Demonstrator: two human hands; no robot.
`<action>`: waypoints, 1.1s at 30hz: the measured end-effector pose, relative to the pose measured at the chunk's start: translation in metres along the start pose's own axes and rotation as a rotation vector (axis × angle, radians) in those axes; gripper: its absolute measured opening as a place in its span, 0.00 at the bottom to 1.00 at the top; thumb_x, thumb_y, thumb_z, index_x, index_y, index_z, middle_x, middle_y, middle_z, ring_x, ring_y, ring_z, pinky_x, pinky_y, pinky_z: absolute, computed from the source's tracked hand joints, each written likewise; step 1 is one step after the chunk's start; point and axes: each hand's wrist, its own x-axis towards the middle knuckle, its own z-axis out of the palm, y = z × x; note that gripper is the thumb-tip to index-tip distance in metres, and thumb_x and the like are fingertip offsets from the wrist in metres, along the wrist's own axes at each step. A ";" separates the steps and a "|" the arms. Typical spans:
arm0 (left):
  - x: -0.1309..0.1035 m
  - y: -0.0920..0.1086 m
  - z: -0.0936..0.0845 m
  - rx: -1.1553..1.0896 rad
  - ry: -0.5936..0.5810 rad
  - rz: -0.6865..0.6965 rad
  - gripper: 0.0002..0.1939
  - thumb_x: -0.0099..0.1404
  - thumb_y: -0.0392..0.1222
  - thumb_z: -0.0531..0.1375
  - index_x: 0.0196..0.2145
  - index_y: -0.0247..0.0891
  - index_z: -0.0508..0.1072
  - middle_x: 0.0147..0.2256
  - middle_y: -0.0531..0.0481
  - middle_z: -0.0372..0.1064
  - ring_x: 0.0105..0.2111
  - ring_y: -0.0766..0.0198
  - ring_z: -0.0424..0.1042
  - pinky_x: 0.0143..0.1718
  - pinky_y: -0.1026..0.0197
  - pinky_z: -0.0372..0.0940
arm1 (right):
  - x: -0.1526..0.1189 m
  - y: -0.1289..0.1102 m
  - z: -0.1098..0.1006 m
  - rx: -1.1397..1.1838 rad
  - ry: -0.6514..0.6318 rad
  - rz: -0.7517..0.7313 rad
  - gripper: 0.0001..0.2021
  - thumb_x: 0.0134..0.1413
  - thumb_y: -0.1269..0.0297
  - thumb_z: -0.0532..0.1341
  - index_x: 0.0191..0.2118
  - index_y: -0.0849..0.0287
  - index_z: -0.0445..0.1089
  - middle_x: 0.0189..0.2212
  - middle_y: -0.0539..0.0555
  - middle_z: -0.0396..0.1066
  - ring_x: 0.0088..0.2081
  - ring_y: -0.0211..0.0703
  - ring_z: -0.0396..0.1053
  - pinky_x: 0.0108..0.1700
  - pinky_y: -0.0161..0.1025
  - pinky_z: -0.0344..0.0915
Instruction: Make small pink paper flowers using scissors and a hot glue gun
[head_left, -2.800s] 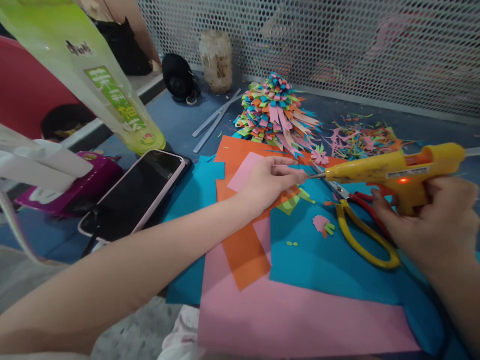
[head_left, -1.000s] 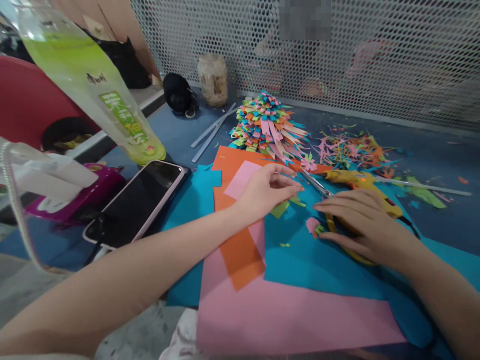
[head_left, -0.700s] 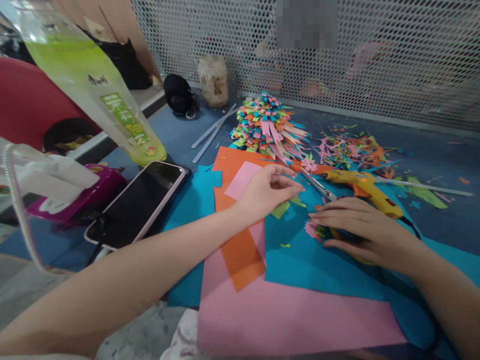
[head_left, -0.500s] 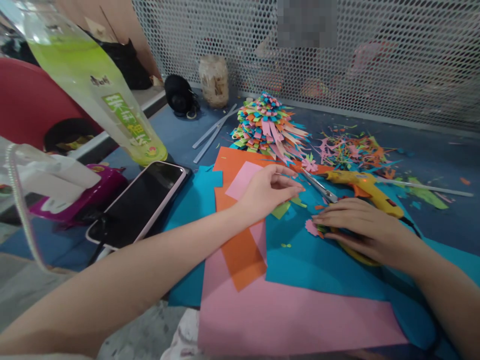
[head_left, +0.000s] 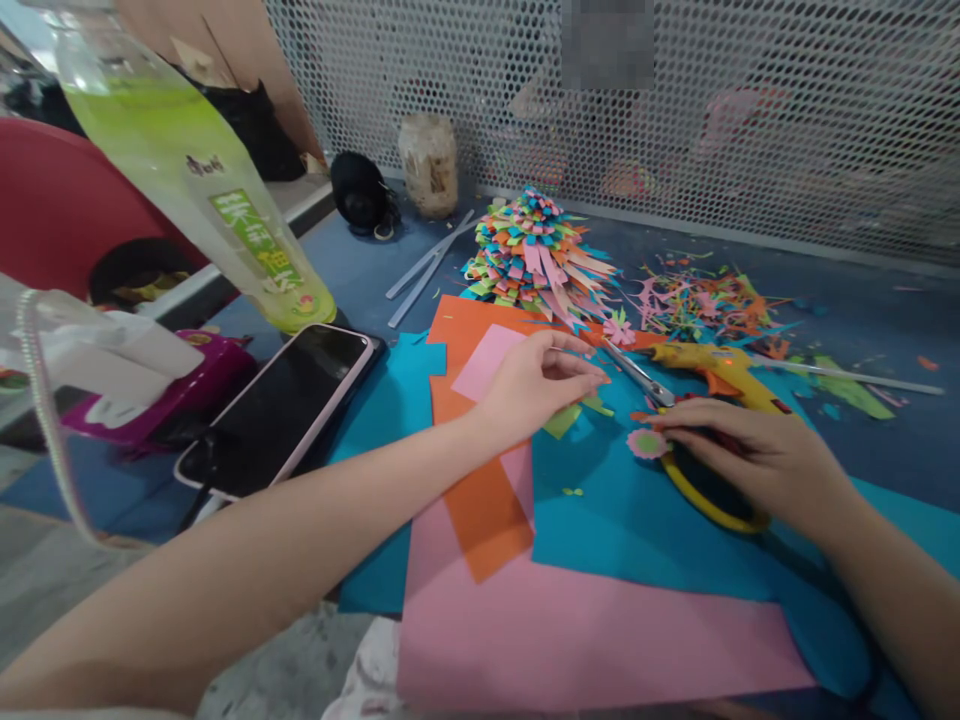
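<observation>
My right hand [head_left: 757,455] pinches the edge of a small pink paper flower [head_left: 646,444] with a green centre, above the blue paper [head_left: 615,535]. Beneath that hand lies a pair of scissors [head_left: 641,378], its blades pointing away to the upper left and a yellow handle loop showing. My left hand [head_left: 536,385] rests over the papers, empty, with a gap between thumb and fingers. Close to its fingertips are green paper scraps [head_left: 562,421]. Another pink paper flower [head_left: 619,328] lies just beyond the scissor tips.
A yellow glue gun [head_left: 739,375] lies behind my right hand. Further back are a layered paper cone [head_left: 525,250] and shredded paper [head_left: 712,300]. Phone [head_left: 281,410], tilted-looking bottle [head_left: 195,180] and purple socket block [head_left: 217,375] stand left. A mesh panel [head_left: 450,60] borders the table's back.
My right hand has lifted slightly with the pink flower, whose green centre now shows. More of the yellow scissor handle is uncovered. My left hand stays almost still.
</observation>
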 end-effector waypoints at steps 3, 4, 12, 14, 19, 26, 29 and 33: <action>0.000 0.000 0.000 -0.001 -0.003 0.043 0.14 0.58 0.27 0.67 0.38 0.36 0.69 0.30 0.52 0.76 0.33 0.66 0.78 0.38 0.63 0.71 | 0.002 -0.005 0.002 0.079 0.069 0.087 0.10 0.59 0.56 0.63 0.42 0.51 0.80 0.39 0.54 0.83 0.42 0.52 0.81 0.47 0.47 0.78; 0.000 0.000 0.000 -0.002 -0.002 0.060 0.14 0.58 0.27 0.68 0.38 0.36 0.68 0.30 0.52 0.76 0.33 0.66 0.78 0.38 0.63 0.71 | 0.002 -0.006 0.002 0.117 0.091 0.106 0.10 0.58 0.57 0.64 0.42 0.51 0.79 0.41 0.54 0.83 0.43 0.52 0.81 0.47 0.47 0.78; -0.003 0.002 0.001 -0.010 -0.005 0.070 0.15 0.58 0.29 0.68 0.38 0.37 0.68 0.31 0.52 0.77 0.31 0.67 0.78 0.35 0.65 0.69 | 0.002 -0.012 0.004 0.277 0.197 0.205 0.12 0.54 0.59 0.66 0.45 0.50 0.72 0.33 0.51 0.82 0.34 0.49 0.82 0.34 0.41 0.80; -0.004 0.001 0.001 -0.016 -0.038 0.057 0.15 0.57 0.30 0.68 0.39 0.38 0.68 0.29 0.53 0.76 0.32 0.66 0.78 0.32 0.66 0.68 | 0.001 -0.016 0.004 0.281 0.228 0.223 0.14 0.53 0.60 0.67 0.46 0.49 0.70 0.32 0.50 0.82 0.29 0.49 0.81 0.27 0.39 0.79; -0.007 0.001 0.005 0.011 -0.120 0.004 0.15 0.57 0.29 0.66 0.39 0.37 0.68 0.28 0.53 0.77 0.30 0.65 0.79 0.28 0.67 0.65 | -0.002 -0.022 0.006 0.387 0.123 0.223 0.13 0.57 0.56 0.67 0.46 0.48 0.69 0.33 0.49 0.82 0.27 0.45 0.80 0.30 0.40 0.81; -0.012 -0.001 0.009 0.092 -0.205 -0.021 0.15 0.58 0.30 0.67 0.42 0.36 0.70 0.30 0.50 0.79 0.31 0.65 0.78 0.30 0.65 0.67 | -0.004 -0.023 0.010 0.456 0.073 0.215 0.15 0.55 0.49 0.68 0.46 0.47 0.71 0.30 0.49 0.81 0.24 0.45 0.79 0.27 0.41 0.79; -0.013 -0.004 0.008 0.087 -0.252 -0.005 0.15 0.58 0.32 0.68 0.42 0.36 0.71 0.30 0.50 0.78 0.31 0.66 0.78 0.32 0.66 0.68 | -0.003 -0.023 0.010 0.460 0.065 0.224 0.15 0.55 0.52 0.68 0.46 0.46 0.71 0.31 0.48 0.81 0.25 0.46 0.79 0.28 0.41 0.79; -0.013 -0.006 0.008 0.078 -0.286 -0.015 0.15 0.59 0.32 0.68 0.43 0.35 0.72 0.30 0.50 0.79 0.30 0.67 0.78 0.31 0.66 0.68 | -0.002 -0.023 0.009 0.453 0.057 0.223 0.14 0.54 0.53 0.68 0.45 0.46 0.70 0.30 0.48 0.81 0.24 0.45 0.79 0.27 0.40 0.79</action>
